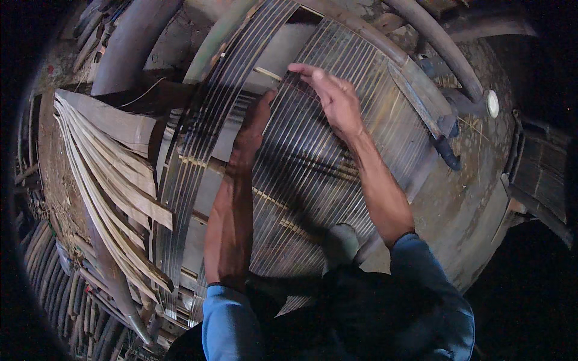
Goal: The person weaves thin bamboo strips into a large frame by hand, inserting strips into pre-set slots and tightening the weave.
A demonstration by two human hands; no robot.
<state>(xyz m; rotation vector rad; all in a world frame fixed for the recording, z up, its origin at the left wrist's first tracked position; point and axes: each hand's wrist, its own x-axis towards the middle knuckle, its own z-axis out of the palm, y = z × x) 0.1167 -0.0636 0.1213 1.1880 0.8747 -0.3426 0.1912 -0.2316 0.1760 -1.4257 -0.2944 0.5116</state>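
A panel of thin parallel strips [301, 144], crossed by a few darker and paler bands, lies in front of me. My right hand [337, 102] is over its upper part, fingers stretched toward the left and apparently holding nothing. Along the panel's left edge is my left hand [254, 123], seen nearly edge-on in shadow. Its fingers look stretched out toward the far side, with no object visible in them; whether they touch the strips I cannot tell. A narrower band of similar strips [208, 120] runs on the left, across a gap from the panel.
A long knife with a dark handle [444, 150] lies at the panel's right side. Pale split strips [114, 174] fan out at left beside a thick pole [135, 45]. Curved poles [439, 39] border the far right. Stacked dark rods [54, 283] fill the lower left.
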